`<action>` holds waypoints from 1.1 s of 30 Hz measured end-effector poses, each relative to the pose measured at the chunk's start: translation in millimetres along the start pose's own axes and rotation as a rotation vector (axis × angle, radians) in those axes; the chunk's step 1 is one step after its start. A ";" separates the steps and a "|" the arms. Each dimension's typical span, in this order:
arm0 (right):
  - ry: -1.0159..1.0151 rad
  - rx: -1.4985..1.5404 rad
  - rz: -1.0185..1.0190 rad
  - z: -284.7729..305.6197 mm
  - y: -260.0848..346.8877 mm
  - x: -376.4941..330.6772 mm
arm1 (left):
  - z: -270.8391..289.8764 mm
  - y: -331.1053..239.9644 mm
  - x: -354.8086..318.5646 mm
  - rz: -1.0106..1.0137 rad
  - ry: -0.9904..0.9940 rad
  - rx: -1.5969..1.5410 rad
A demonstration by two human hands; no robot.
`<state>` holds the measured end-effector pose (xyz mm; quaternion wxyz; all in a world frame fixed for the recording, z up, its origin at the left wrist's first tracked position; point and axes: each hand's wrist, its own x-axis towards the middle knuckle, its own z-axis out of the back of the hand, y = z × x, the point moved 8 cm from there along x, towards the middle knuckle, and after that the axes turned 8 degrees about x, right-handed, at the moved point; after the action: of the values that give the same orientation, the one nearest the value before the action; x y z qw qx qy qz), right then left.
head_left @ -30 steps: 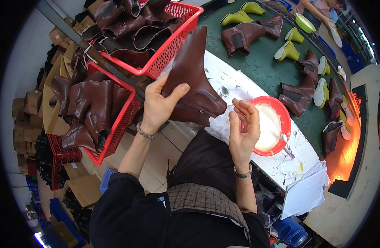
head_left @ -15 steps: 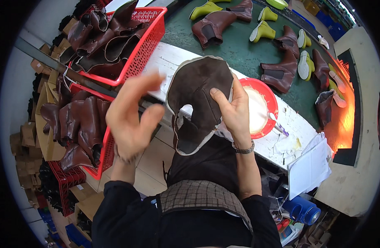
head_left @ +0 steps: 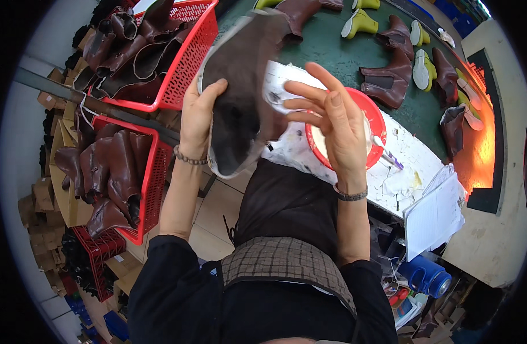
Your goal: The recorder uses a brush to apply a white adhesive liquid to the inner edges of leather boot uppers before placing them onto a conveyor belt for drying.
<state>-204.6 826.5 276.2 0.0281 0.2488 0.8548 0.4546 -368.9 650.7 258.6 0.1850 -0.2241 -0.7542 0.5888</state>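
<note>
A dark brown boot upper with a pale edge hangs over my lap, partly smeared by motion. My left hand grips its left edge, thumb on the near face and the fingers hidden behind. To the right, my right hand has its fingers spread and holds nothing; its fingertips come close to the upper's right side. Just behind that hand stands a red bowl of cream-coloured paste. A brush with a white and purple handle rests at the bowl's near right rim.
Two red baskets of brown boot uppers stand at left. Brown boots and yellow-green boot lasts lie across the green table. An orange glow shows at right, beyond papers and a blue flask.
The upper has passed from my right hand to my left and moved up and leftward. My right hand has let go and opened; my left has closed on the edge.
</note>
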 end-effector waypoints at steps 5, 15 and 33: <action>0.125 -0.061 -0.090 1.3 -24.2 -12.7 | 1.5 19.4 -12.9 -0.281 0.032 0.743; -0.192 -0.704 0.311 -8.4 -9.4 6.8 | 98.8 42.4 -28.7 -0.177 -0.526 0.394; 0.006 -0.357 -0.108 12.1 -79.4 43.8 | -14.6 39.7 -14.5 -0.051 0.103 0.476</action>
<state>-271.3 818.7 214.1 0.0936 0.1923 0.7726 0.5978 -344.1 662.6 223.4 0.2858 -0.1850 -0.5893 0.7327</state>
